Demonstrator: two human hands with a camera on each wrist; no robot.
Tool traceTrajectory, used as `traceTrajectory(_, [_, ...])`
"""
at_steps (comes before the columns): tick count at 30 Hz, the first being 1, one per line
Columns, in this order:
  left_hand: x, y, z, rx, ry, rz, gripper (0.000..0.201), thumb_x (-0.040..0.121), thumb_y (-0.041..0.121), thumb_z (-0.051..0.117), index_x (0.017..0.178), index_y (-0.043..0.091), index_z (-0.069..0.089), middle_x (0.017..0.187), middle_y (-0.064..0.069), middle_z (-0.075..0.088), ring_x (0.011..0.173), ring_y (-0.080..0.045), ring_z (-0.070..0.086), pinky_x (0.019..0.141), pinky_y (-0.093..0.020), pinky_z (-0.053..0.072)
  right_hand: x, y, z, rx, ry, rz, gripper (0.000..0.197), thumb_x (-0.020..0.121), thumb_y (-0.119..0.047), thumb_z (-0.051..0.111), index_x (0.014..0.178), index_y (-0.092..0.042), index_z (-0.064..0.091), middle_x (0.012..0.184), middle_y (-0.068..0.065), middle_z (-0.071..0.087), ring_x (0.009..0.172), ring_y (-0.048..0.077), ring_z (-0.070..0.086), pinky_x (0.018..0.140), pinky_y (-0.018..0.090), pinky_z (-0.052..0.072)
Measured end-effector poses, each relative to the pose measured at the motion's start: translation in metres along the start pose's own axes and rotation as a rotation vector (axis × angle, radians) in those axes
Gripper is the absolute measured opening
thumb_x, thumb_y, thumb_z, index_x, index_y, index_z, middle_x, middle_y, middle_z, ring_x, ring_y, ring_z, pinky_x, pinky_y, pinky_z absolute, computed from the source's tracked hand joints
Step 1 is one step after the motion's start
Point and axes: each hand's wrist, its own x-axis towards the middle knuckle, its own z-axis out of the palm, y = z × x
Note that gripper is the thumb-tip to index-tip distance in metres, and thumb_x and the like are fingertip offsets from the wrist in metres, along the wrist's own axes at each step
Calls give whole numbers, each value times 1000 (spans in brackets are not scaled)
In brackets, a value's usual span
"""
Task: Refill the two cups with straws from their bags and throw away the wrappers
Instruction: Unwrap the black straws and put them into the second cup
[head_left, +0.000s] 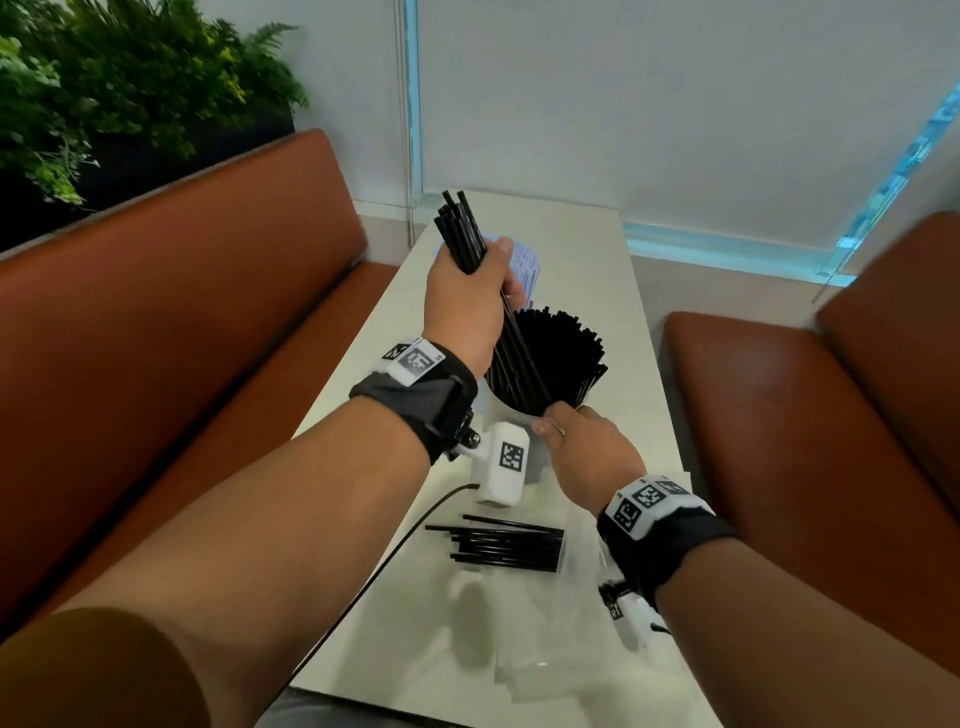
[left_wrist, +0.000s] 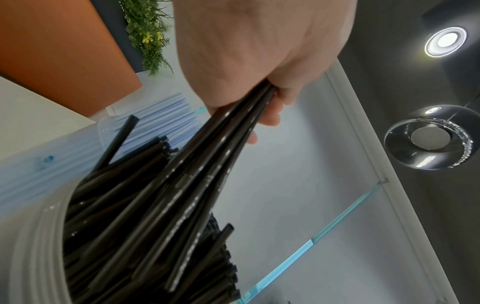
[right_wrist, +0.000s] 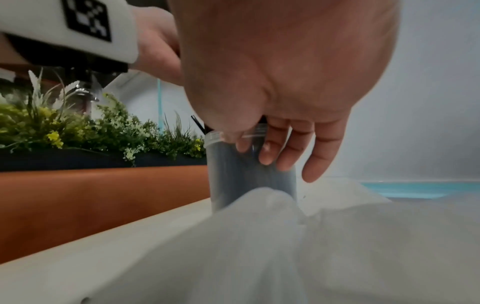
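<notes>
A clear plastic cup (head_left: 511, 421) packed with black straws (head_left: 566, 353) stands mid-table. My left hand (head_left: 467, 301) grips a bundle of black straws (head_left: 462, 234) from above; their lower ends reach down into the cup among the others (left_wrist: 161, 205). My right hand (head_left: 576, 441) holds the cup (right_wrist: 233, 174) near its rim, thumb on one side and fingers down the wall. A short stack of black straws (head_left: 506, 545) lies in a clear bag near me. Pale blue wrapped straws (head_left: 524, 270) lie behind the left hand.
Crumpled clear wrapper (head_left: 561, 654) covers the near end of the white table (head_left: 613, 291). A black cable (head_left: 395, 551) crosses the near left side. Orange-brown benches (head_left: 182, 338) flank the table, with plants (head_left: 130, 88) behind the left one. A white wall closes the far end.
</notes>
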Motion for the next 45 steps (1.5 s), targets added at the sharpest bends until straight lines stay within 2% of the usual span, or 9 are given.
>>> traceTrajectory(8, [-12,-21,-3,414,-100,172,20,92,35,66,80,22,58,64,7,62,63,-10,61,67,-25,49,-2,-4,3,-90,22,24,21,106,-47,27,108,-33,42,98,-3,42,93,21,39,75,40,42])
traceTrajectory(12, [-23,-51,-21,932,-272,209,24,85,42,72,73,27,59,98,-8,64,106,-30,57,95,-45,47,-4,-6,3,-101,41,16,23,106,-47,26,109,-31,42,98,-3,42,92,21,39,72,39,41])
traceTrajectory(15, [-25,-57,-33,1026,-308,150,48,78,57,75,112,25,63,138,-6,46,136,-26,34,117,-41,30,-2,-7,2,-114,26,32,23,106,-47,25,113,-32,42,100,-3,42,92,20,37,71,38,38])
traceTrajectory(19, [-19,-37,-32,815,-294,259,96,66,73,72,144,30,36,144,14,29,137,-4,28,111,-16,22,-2,-6,4,-112,30,34,19,106,-43,30,116,-33,41,102,-3,42,93,20,36,71,39,38])
traceTrajectory(23, [-18,-31,-22,982,-469,463,68,91,55,61,148,27,36,156,2,34,145,-13,27,119,-26,23,-1,-7,5,-108,35,37,15,105,-40,33,116,-33,40,110,-1,48,95,21,38,73,39,40])
traceTrajectory(27, [-30,-42,-18,1122,-598,374,57,100,40,54,152,30,32,139,7,54,120,-14,54,95,-35,47,-2,-5,6,-121,35,14,16,101,-33,45,115,-34,37,112,0,47,101,23,43,72,38,44])
traceTrajectory(31, [-24,-35,-13,1053,-498,544,49,99,39,56,142,16,49,145,2,43,133,-9,40,106,-18,31,0,-5,7,-127,28,10,22,101,-31,45,118,-36,33,114,0,46,104,24,43,71,38,42])
traceTrajectory(35, [-37,-41,-10,1245,-753,593,40,105,29,48,138,9,57,145,-5,52,137,-19,42,115,-27,27,-2,-6,5,-111,39,16,26,100,-32,44,126,-34,41,108,-1,45,96,22,41,72,37,42])
traceTrajectory(45, [-40,-58,-6,1746,-825,627,62,105,46,30,159,18,19,167,-4,17,154,-24,9,124,-48,10,-2,-8,2,-228,-31,45,56,92,-20,50,145,-21,31,123,5,45,110,25,43,80,38,45])
